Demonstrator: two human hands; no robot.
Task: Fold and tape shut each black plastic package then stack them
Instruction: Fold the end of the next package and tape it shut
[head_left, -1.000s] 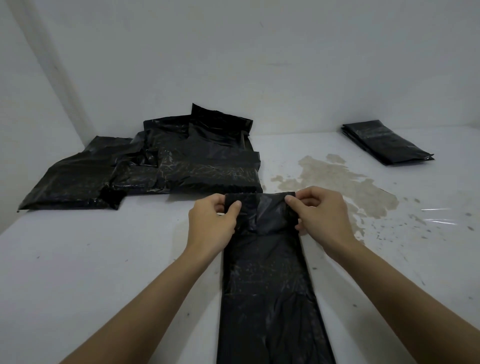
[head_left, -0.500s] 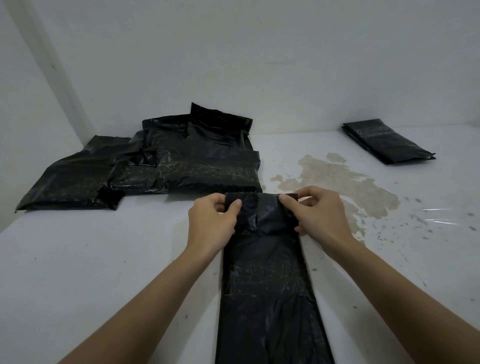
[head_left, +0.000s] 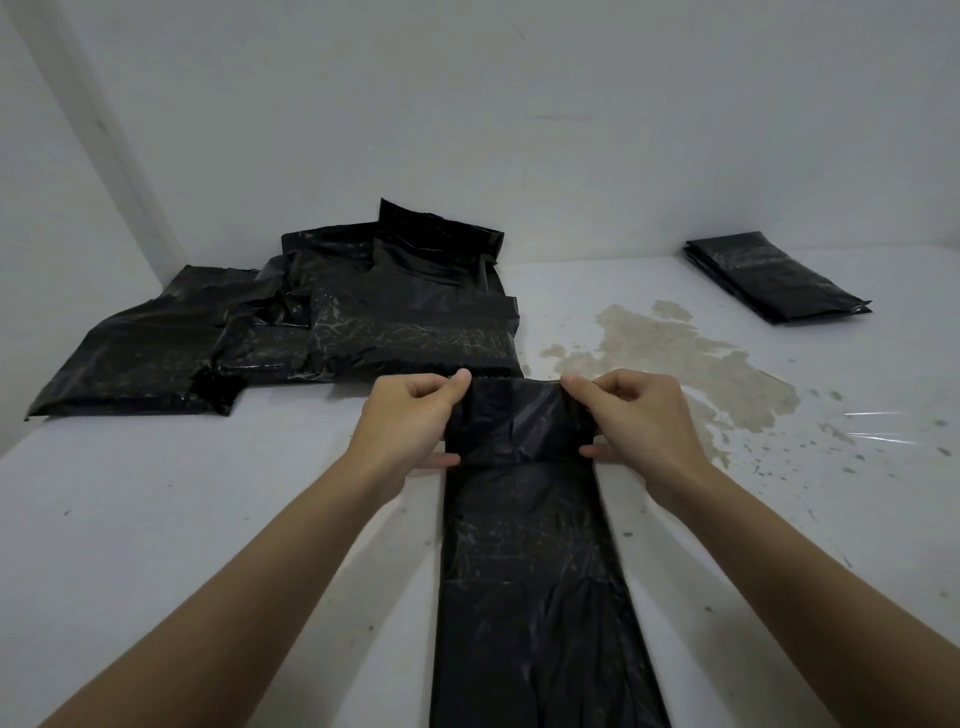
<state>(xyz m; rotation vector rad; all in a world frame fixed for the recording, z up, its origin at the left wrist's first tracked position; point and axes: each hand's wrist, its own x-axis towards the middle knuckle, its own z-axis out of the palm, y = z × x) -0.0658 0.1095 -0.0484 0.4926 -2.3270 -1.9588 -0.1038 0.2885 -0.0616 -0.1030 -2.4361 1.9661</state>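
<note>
A long black package (head_left: 540, 582) lies lengthwise at centre of a white table (head_left: 156, 519), bare surface to L and R of it; a heap of black bags (head_left: 322, 322) sits just beyond its far end, and a neat stack (head_left: 774, 280) is well apart by the back wall at R. Left hand (head_left: 410, 415) and right hand (head_left: 639, 415) each pinch a far corner, flap folded toward the person. Glossy, creased plastic; brown stain (head_left: 691, 353), clear tape (head_left: 878, 426) at R.

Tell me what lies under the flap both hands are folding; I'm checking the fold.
Under the flap lies the long black package's own body, on the table. Left hand and right hand pinch its corners. The covered part is hidden.
</note>
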